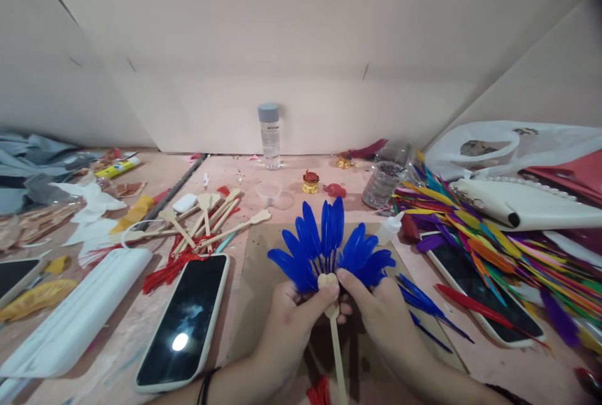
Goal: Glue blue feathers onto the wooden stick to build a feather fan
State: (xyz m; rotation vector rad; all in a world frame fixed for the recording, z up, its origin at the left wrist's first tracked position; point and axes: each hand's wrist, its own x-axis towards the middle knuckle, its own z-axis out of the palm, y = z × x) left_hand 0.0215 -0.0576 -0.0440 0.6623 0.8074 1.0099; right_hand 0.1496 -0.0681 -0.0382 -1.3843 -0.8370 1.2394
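Blue feather fan [329,245] on a slim wooden stick [337,352] sits pinched between left hand [294,323] and right hand [383,317], loose blue feathers [423,305] just right of them.

The wooden stick [337,348] runs off the bottom edge, its upper shaft hidden behind the left hand [294,323], and the bottle's [269,136] label is too small to read.

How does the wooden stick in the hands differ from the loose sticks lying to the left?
The held stick has blue feathers fanned around its head; the loose sticks are bare. The held stick is pinched by the left hand and right hand; the loose sticks lie crisscrossed on the table. Both are pale wood with rounded heads.
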